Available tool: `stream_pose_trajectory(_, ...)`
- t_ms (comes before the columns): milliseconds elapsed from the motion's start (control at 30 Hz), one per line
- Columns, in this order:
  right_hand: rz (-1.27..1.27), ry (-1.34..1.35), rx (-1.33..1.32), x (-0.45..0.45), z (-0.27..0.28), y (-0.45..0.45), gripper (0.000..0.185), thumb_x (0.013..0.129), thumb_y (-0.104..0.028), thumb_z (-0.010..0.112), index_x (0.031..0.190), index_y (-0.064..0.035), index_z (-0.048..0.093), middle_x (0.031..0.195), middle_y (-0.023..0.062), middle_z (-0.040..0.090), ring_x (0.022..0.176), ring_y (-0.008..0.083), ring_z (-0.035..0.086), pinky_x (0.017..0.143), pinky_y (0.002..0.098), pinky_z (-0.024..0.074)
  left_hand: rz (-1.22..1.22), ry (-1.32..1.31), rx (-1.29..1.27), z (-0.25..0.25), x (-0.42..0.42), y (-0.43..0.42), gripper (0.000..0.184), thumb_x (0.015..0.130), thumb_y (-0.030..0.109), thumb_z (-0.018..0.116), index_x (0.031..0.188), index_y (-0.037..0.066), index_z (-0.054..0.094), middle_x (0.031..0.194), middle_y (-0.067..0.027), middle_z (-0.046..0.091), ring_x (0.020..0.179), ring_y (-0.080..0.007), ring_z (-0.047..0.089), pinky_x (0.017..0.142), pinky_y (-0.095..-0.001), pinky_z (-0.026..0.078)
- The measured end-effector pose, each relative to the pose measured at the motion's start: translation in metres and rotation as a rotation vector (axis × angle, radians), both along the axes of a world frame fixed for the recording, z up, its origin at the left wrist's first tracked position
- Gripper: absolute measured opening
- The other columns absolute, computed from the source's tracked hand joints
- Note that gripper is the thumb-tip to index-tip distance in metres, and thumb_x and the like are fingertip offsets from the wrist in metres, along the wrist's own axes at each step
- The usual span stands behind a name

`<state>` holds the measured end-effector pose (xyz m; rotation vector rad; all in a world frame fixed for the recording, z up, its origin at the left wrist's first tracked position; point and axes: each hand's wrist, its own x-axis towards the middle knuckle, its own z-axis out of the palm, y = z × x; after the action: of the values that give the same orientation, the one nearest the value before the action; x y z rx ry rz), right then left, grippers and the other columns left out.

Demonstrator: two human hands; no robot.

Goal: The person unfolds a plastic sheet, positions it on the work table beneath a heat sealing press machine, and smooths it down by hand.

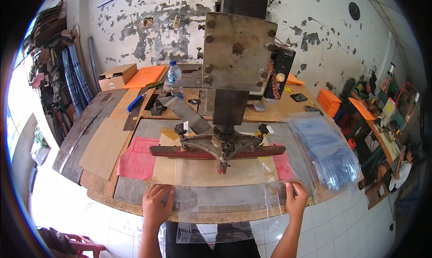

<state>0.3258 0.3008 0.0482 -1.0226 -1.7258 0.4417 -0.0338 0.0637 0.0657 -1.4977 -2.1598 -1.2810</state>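
Note:
A clear plastic sheet (pixel 225 197) lies across the front of the worktable, its far part under the press bar and its near end hanging over the table edge. My left hand (pixel 157 204) is closed at the sheet's left edge, thumb and fingers together. At the right edge, my right hand (pixel 296 197) pinches the sheet between thumb and fingers. Beyond both hands, the press's long red bar (pixel 265 151) spans a tan board (pixel 207 179), with pink material (pixel 138 159) showing at either side. A metal column and bracket (pixel 227 143) carry the bar.
A stack of clear plastic sheets (pixel 321 145) lies right of the press. Behind are a water bottle (pixel 174 80), a blue cutter (pixel 136 101), a cardboard box (pixel 118 77) and a phone (pixel 298 97). Other people sit at the right, one in a white shirt (pixel 399 177).

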Motion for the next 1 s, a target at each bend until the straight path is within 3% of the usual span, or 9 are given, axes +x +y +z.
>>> stream_pose_trajectory(67,0.022,-0.039,0.037,0.0013,0.0000,0.0006,0.010,0.094,-0.005,0.074,0.093,0.0049,0.073,0.094,0.0136,0.073,0.086,0.0284,0.071,0.080,0.0375,0.0539,-0.011,0.030,-0.006,-0.0028,-0.0008,0.0001,0.007,0.089,0.004,0.073,0.094,0.003,0.077,0.100,-0.0093,0.077,0.095,-0.0304,0.072,0.084,-0.0430,0.054)
stream_pose_trajectory(267,0.010,-0.046,0.053,0.0037,-0.0038,0.0027,0.010,0.095,-0.005,0.073,0.094,0.0047,0.074,0.093,0.0132,0.072,0.083,0.0282,0.070,0.077,0.0379,0.0532,0.024,0.075,-0.023,-0.0046,0.0008,0.0008,0.007,0.088,0.004,0.073,0.094,0.004,0.076,0.100,-0.0082,0.077,0.094,-0.0298,0.071,0.086,-0.0430,0.053)
stream_pose_trajectory(1000,-0.004,-0.050,0.005,0.0019,0.0028,-0.0001,0.015,0.097,-0.008,0.072,0.089,0.0034,0.076,0.089,0.0133,0.072,0.081,0.0276,0.071,0.076,0.0374,0.0537,0.030,0.089,-0.035,-0.0040,0.0000,-0.0003,0.006,0.089,0.005,0.073,0.094,0.003,0.075,0.099,-0.0089,0.076,0.093,-0.0299,0.071,0.085,-0.0431,0.052)
